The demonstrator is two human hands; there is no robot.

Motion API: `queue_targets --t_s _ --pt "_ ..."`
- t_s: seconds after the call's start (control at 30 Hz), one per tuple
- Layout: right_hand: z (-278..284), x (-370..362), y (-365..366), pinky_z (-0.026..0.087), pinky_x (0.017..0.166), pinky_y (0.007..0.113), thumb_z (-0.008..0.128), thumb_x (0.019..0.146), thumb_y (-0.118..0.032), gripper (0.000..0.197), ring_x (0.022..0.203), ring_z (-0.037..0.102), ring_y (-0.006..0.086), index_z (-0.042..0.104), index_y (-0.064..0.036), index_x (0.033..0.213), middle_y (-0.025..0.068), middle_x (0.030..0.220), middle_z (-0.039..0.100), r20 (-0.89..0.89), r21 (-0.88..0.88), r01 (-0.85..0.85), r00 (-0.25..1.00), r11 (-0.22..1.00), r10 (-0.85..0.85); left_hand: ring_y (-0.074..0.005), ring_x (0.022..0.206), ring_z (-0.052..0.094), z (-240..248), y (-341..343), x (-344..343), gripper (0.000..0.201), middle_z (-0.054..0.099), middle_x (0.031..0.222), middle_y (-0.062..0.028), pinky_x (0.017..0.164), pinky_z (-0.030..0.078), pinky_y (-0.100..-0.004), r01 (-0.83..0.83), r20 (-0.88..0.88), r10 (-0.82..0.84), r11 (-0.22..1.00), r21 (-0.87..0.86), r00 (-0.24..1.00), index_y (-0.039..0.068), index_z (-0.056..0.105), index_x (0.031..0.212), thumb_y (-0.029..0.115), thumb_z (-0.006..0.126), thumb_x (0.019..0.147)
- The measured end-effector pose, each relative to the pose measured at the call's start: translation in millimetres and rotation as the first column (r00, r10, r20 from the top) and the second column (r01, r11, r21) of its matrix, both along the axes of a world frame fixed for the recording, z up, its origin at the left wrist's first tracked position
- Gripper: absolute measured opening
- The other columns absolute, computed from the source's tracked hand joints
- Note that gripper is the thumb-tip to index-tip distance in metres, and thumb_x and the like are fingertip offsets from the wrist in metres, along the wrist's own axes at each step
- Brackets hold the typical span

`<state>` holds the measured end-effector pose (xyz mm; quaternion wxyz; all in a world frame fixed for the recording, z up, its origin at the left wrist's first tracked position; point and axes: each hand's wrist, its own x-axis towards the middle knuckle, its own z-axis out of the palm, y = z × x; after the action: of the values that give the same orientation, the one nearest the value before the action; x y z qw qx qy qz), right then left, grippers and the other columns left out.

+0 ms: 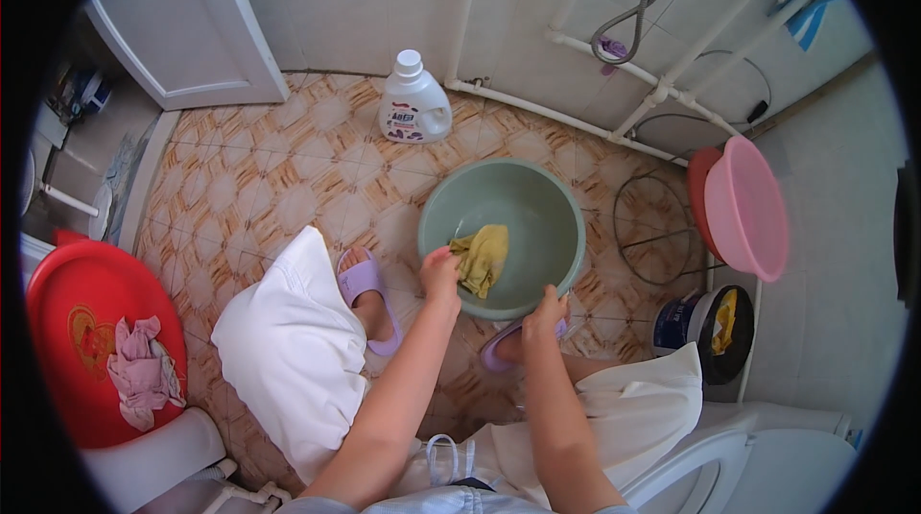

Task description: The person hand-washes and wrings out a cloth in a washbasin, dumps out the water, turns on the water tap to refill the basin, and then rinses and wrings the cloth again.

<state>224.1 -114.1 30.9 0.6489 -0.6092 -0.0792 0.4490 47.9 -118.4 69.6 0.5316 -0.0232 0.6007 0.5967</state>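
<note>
A pale green basin (537,197) stands on the tiled floor in front of me, with a yellow cloth (483,258) draped inside its near wall. My left hand (440,273) grips the near-left rim and touches the cloth's edge. My right hand (548,312) holds the near rim a little further right. My feet in purple slippers (361,281) flank the basin, and my knees are covered in white fabric.
A white detergent bottle (413,101) stands by the back wall. A red basin (67,322) with a pink cloth (142,372) sits at the left. Pink and red basins (748,212) lean on a rack at the right. White pipes and a shower hose (641,5) run along the wall.
</note>
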Motion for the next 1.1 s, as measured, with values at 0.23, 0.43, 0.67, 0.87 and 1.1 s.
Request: queue_targets --t_s 0.23,0.43,0.67,0.87,1.1 --pt "-49.5 -2.1 15.2 0.045 0.084 0.039 0.051 0.08 -0.009 0.032 0.098 0.054 0.0235 0.05 0.0007 0.11 0.011 0.11 0.055 -0.272 -0.105 0.145 0.947 0.984 -0.169 -0.0228 0.097 0.052 -69.0 -11.7 10.9 0.042 0.05 0.107 -0.0092 0.084 0.043 -0.0406 0.069 0.149 -0.032 0.965 -0.254 0.988 0.009 0.044 0.117 0.017 0.061 0.079" --pt "-51.1 20.8 63.6 0.044 0.085 0.04 0.055 0.078 -0.011 0.043 0.099 0.053 0.0283 0.045 0.0045 0.116 0.017 0.115 0.05 -0.303 -0.324 -0.145 0.952 0.935 0.043 -0.0315 0.109 0.051 -64.9 11.8 29.4 0.053 0.046 0.123 -0.0162 0.09 0.043 -0.042 0.275 0.246 -0.262 0.961 -0.022 0.933 0.01 0.034 0.13 0.026 0.057 0.085" --pt "171.9 38.4 206.1 0.026 0.105 0.039 0.058 0.077 -0.008 0.057 0.126 0.031 0.0389 0.036 0.0056 0.127 0.0245 0.134 0.033 0.976 -0.101 -0.434 0.129 0.895 0.173 -0.028 0.101 0.055 -83.4 17.0 55.6 0.034 0.056 0.104 -0.0141 0.088 0.045 -0.0405 0.298 0.419 -0.285 0.954 0.034 0.862 0.005 0.042 0.115 0.022 0.054 0.087" --pt "412.9 -14.7 293.9 0.03 0.103 0.045 0.058 0.071 -0.008 0.066 0.128 0.032 0.0319 0.034 -0.0017 0.133 0.0152 0.14 0.032 0.699 0.107 -0.529 -0.562 0.842 -0.442 -0.0226 0.096 0.053 -78.6 13.6 60.2 0.021 0.055 0.1 -0.009 0.087 0.044 -0.0358 0.163 0.42 -0.213 0.975 0.153 0.882 0.008 0.05 0.101 0.018 0.055 0.083" --pt "531.6 -61.1 303.6 0.016 0.11 0.05 0.046 0.079 -0.005 0.062 0.135 0.023 0.0149 0.031 -0.0166 0.138 -0.0043 0.144 0.029 0.141 0.14 -0.378 -0.907 0.915 -0.396 -0.0217 0.099 0.051 -68.6 15.0 57.3 0.032 0.054 0.103 -0.0078 0.085 0.042 -0.0326 0.094 0.478 -0.162 0.982 0.164 0.863 0.006 0.049 0.11 0.02 0.055 0.082"
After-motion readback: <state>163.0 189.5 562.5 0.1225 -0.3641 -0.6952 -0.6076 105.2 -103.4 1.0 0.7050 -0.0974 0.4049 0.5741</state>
